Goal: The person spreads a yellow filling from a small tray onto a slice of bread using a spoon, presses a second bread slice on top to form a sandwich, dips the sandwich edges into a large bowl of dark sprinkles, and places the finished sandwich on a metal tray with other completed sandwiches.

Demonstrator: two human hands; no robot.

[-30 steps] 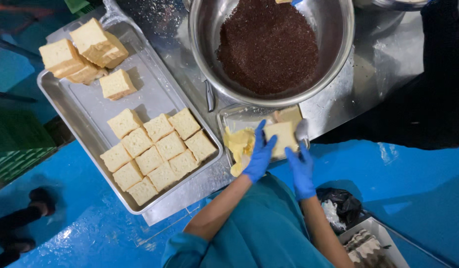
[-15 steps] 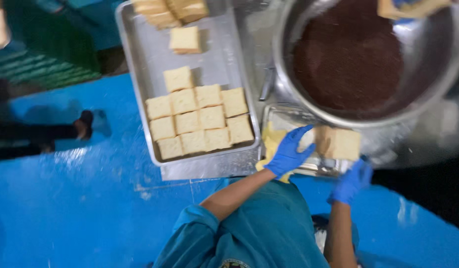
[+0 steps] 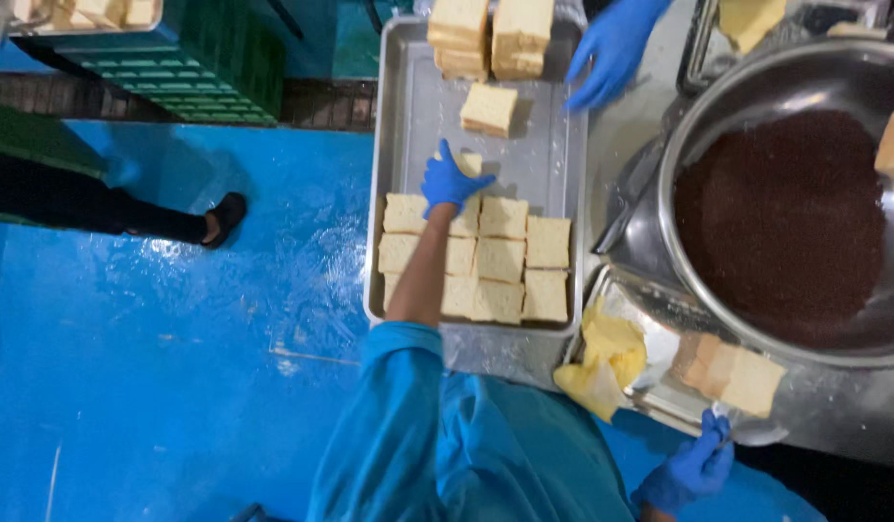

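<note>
My left hand (image 3: 450,181), in a blue glove, reaches over a long metal tray (image 3: 394,106) and is closed on a pale cake square (image 3: 473,162) just above a tight grid of several cake squares (image 3: 502,259). My right hand (image 3: 693,471) is low at the right, gripping a metal spoon (image 3: 751,435) at the corner of a small metal tray (image 3: 650,353). That small tray holds yellow cream (image 3: 606,360) and a cake slab (image 3: 735,375).
A big steel bowl (image 3: 681,164) of dark brown crumbs (image 3: 780,217) sits at the right. A co-worker's gloved hand (image 3: 611,46) touches stacked cake slabs (image 3: 490,34) at the long tray's far end. A lone square (image 3: 488,106) lies mid-tray. A green crate (image 3: 176,68) and someone's foot (image 3: 224,217) are at the left.
My left hand left the small tray and went out over the long tray with a cake square. My right hand dropped to the small tray's corner. The view shifted left.
</note>
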